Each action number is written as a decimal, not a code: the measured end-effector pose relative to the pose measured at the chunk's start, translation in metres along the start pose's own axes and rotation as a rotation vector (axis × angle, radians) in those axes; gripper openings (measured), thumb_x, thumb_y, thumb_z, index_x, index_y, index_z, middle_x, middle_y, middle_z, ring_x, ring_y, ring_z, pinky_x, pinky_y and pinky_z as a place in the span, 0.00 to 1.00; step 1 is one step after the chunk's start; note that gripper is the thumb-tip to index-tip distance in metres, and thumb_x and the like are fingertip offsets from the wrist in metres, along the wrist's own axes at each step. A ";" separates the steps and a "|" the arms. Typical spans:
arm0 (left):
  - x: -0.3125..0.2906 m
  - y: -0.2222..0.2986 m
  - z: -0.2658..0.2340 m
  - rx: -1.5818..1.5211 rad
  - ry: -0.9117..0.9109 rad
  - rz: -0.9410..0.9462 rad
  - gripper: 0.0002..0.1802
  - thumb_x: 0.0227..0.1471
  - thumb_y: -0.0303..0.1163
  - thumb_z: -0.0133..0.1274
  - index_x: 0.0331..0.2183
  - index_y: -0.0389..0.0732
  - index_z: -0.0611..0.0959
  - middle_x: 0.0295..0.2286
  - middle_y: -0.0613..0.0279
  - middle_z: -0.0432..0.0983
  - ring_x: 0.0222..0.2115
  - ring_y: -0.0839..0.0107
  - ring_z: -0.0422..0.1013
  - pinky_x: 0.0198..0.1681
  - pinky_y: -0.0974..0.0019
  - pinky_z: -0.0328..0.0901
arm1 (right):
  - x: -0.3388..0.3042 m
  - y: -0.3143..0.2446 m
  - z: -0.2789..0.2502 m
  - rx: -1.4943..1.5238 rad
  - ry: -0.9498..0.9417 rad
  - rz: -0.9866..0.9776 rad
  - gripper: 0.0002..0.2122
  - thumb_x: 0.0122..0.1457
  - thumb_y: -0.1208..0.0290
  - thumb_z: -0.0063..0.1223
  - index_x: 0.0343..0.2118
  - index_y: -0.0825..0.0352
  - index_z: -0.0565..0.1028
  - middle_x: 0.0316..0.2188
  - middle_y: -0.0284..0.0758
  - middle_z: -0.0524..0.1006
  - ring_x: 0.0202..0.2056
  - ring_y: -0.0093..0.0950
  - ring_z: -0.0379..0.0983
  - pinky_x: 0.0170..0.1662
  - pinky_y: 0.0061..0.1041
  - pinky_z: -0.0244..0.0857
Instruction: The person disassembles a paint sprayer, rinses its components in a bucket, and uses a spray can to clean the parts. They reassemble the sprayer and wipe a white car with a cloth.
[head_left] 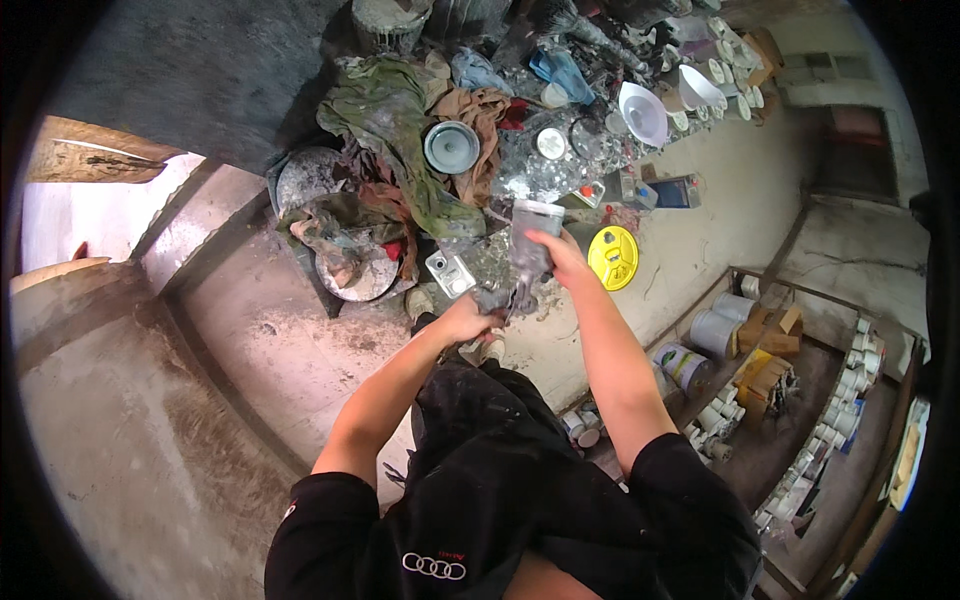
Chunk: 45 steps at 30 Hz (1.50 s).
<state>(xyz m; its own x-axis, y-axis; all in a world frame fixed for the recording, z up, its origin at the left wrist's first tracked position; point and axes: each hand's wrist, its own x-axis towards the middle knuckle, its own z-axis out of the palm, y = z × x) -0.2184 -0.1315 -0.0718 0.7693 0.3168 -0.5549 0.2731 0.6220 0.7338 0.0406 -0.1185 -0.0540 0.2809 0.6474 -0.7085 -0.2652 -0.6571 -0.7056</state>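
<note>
In front of me is what looks like a spray gun (pixel 524 288), with a translucent grey cup (pixel 534 228) under a white lid. My right hand (pixel 564 256) is wrapped round the cup's side. Lower and to the left, my left hand (pixel 466 320) is closed at the gun's lower part; its fingertips are partly hidden and blurred. Just beyond the left hand, a small white box-like object with round parts (pixel 451 273) lies at the bench's near edge. A yellow round lid (pixel 612 257) is right of my right hand.
Ahead, a cluttered bench carries stained green cloths (pixel 385 120), a grey-filled bowl (pixel 451 147) and white funnel-like cups (pixel 643 114). A cloth-covered drum (pixel 355 275) stands left. At right, a rack holds paint buckets (pixel 715 333), cartons (pixel 772 330) and several white tubs (pixel 845 400).
</note>
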 end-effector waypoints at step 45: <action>-0.074 0.160 0.049 0.147 0.076 -0.143 0.08 0.51 0.21 0.56 0.37 0.32 0.82 0.29 0.57 0.83 0.22 0.71 0.77 0.24 0.66 0.72 | -0.054 -0.072 -0.021 1.041 -0.945 -0.102 0.52 0.42 0.54 0.76 0.68 0.71 0.59 0.61 0.44 0.72 0.63 0.40 0.69 0.71 0.44 0.58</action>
<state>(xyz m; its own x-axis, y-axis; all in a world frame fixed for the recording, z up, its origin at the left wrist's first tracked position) -0.2038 -0.0905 0.1058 0.6721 0.2892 -0.6816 0.4625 0.5549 0.6915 0.0640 -0.1144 0.0350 -0.2662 0.9584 -0.1026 -0.9491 -0.2792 -0.1455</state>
